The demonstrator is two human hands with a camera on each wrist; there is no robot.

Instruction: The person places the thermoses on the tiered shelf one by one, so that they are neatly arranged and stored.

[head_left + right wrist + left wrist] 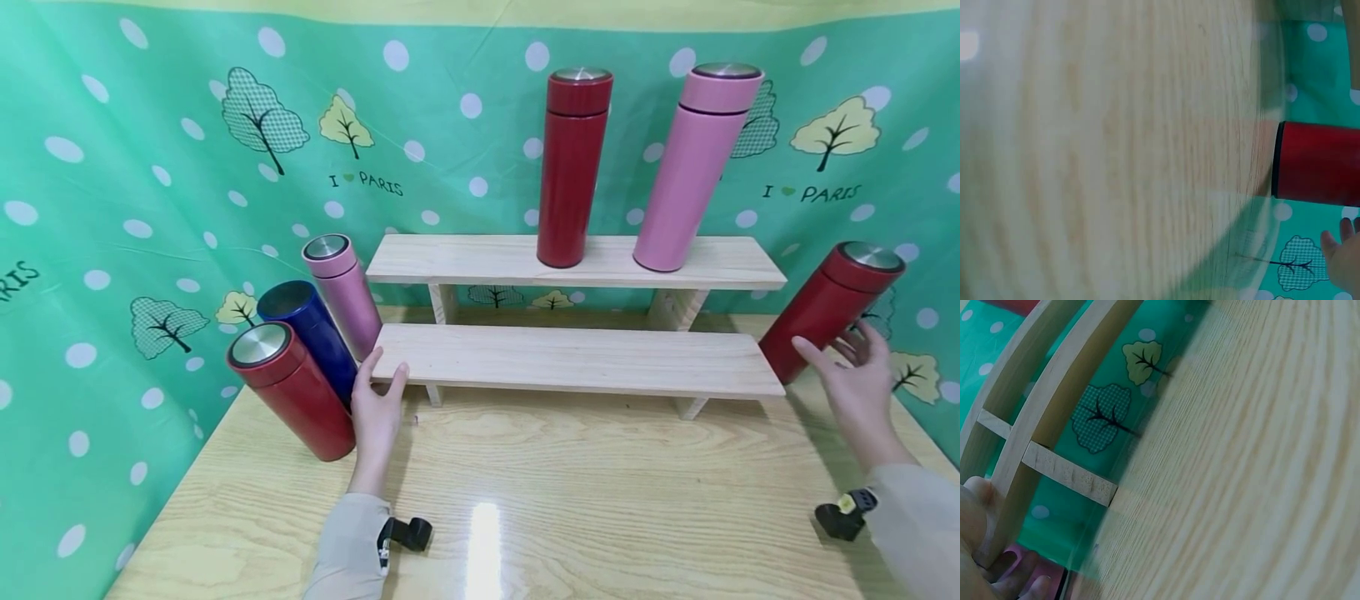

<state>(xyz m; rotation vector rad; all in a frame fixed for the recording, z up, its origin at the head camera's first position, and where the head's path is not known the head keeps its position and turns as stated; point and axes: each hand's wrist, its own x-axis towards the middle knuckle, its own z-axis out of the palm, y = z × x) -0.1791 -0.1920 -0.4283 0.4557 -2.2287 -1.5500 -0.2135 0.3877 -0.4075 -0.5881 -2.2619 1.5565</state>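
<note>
My left hand (377, 414) is at the left end of the lower plank of a two-tier wooden shelf (577, 358). In the left wrist view its thumb and fingers hold the plank's end (1004, 519) from both sides. On the right, a red thermos flask (828, 308) with a silver-topped lid stands beside the shelf. My right hand (858, 392) is next to this flask, thumb and fingers spread. The right wrist view shows the fingertips (1329, 240) apart from the flask's red body (1319, 164).
On the upper plank (457, 258) stand a tall red flask (573, 175) and a tall pink flask (697, 175). Left of the shelf a pink flask (348, 296), a blue flask (311, 333) and a thick red flask (296, 396) stand close together. A green printed cloth (450, 125) hangs behind.
</note>
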